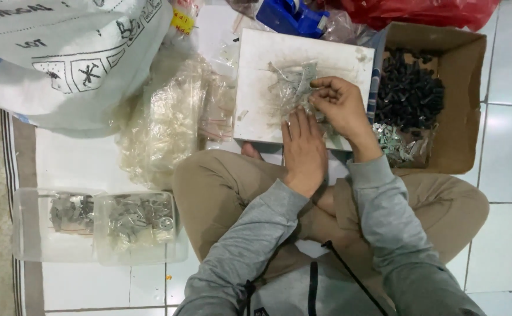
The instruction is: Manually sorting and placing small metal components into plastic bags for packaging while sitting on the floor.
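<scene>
A white board (pixel 267 70) rests on my crossed legs, smudged grey, with a small heap of thin silvery metal pieces (pixel 294 85) on it. My right hand (pixel 341 105) is on the heap's right side, fingers curled and pinching among the pieces. My left hand (pixel 304 149) lies flat at the board's near edge, fingertips touching the heap. I cannot tell whether either hand holds a single piece.
A cardboard box (pixel 461 105) at right holds black parts and silvery pieces. Two clear plastic tubs (pixel 98 234) with metal parts sit at left. Clear plastic bags (pixel 168 123), a large white sack (pixel 62 52), a blue object (pixel 291 14) and red plastic (pixel 420 11) lie beyond.
</scene>
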